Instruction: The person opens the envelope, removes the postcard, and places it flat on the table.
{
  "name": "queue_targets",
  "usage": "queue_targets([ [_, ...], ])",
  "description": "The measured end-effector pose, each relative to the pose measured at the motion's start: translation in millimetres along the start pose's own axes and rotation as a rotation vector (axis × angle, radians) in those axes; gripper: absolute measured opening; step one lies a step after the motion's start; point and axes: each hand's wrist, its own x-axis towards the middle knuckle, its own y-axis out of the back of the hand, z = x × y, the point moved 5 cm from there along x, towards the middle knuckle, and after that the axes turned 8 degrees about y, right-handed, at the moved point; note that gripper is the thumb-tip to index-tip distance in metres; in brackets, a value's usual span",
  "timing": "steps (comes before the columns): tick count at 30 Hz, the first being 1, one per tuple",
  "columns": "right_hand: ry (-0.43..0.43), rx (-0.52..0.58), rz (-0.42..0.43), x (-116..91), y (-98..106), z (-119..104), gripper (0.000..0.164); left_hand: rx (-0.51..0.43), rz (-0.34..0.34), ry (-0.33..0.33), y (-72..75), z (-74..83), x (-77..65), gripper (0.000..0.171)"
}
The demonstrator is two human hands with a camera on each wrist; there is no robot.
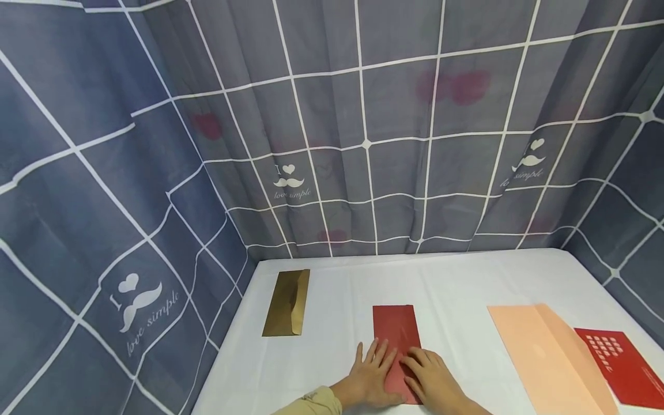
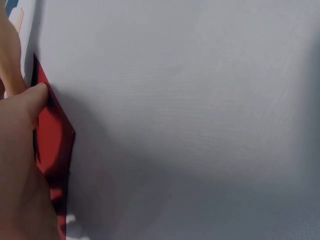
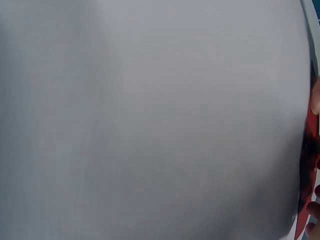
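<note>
A red paper envelope point(image 1: 396, 323) lies flat on the white table in the head view, its long side pointing away from me. My left hand point(image 1: 369, 378) rests on its left side with the fingers spread. From the right, my right hand point(image 1: 437, 379) touches the paper with slightly bent fingers. In the left wrist view, the left thumb point(image 2: 38, 95) lies at the edge of the red envelope point(image 2: 54, 135). Only a thin strip of the envelope point(image 3: 309, 145) and some fingertips show at the right border of the right wrist view.
A gold envelope point(image 1: 282, 305) lies at the left back of the white table point(image 1: 332, 288). To the right are a large peach envelope point(image 1: 539, 351) with its flap spread out and a red card with pale print point(image 1: 625, 366). Grey checked curtains point(image 1: 332, 115) enclose the table's back and sides.
</note>
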Motion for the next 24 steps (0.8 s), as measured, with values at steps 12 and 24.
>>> queue_targets([
  [12, 0.055, -0.025, 0.061, -4, -6, -10, 0.037, 0.041, 0.086, -0.022, -7.4, -0.4, -5.4, 0.089],
  [24, 0.056, -0.004, 0.140, -2, -8, 0, 0.054, -0.025, 0.035, -0.024, -7.4, -2.7, 0.4, 0.091],
])
